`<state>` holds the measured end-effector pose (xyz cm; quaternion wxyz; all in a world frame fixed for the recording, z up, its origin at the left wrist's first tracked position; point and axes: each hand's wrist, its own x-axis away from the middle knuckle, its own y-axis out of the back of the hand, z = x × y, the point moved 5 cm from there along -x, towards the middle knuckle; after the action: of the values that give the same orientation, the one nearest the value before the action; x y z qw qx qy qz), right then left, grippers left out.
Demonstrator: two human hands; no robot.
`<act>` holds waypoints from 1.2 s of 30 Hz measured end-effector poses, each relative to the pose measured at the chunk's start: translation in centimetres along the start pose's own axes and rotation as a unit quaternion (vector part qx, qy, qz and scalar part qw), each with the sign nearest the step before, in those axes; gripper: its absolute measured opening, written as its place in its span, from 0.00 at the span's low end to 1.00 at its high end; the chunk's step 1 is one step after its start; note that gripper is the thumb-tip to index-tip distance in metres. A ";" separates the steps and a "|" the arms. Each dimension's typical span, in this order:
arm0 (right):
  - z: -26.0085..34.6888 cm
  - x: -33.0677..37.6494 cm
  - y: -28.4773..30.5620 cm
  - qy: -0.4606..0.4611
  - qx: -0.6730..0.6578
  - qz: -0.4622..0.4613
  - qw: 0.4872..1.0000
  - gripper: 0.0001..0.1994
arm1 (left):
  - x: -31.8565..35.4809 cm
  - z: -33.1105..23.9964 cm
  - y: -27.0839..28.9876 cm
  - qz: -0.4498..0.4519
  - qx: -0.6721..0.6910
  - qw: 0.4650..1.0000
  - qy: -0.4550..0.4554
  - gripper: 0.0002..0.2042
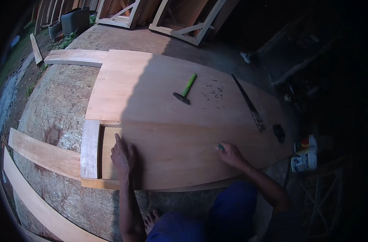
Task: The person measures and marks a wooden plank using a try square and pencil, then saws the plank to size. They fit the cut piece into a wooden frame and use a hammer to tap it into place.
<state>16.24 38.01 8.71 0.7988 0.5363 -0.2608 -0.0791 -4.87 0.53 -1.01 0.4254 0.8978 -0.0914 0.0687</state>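
A large pale plywood sheet (pixel 176 149) lies flat in front of me. Past its left edge shows a wooden frame (pixel 90 149) with a recessed panel. My left hand (pixel 122 158) rests at that edge, index finger stretched out and thumb apart, holding nothing visible. Over the right part of the sheet, my right hand (pixel 231 155) is closed on a small green object (pixel 220 147) whose kind I cannot make out. Farther up the sheet lies a hammer (pixel 186 90) with a green handle. Several loose nails (pixel 214 93) are scattered to its right, followed by a handsaw (pixel 248 104).
A dark lump (pixel 278 132) sits near the sheet's right end, with a white bucket (pixel 304 157) beyond it. Long boards (pixel 42 153) lie on the ground to the left. Wooden frames (pixel 188 30) stand at the back. Deep shadow covers the right side.
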 end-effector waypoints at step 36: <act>-13.6 4.9 -0.7 -0.056 -0.782 -0.234 0.575 0.18 | -8.8 1.6 1.7 0.017 0.373 0.905 -0.206 0.24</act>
<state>27.34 46.84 5.81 0.8453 -0.2600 -0.0069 -0.4666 -13.75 -0.84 -2.44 0.0304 0.9833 -0.1602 -0.0809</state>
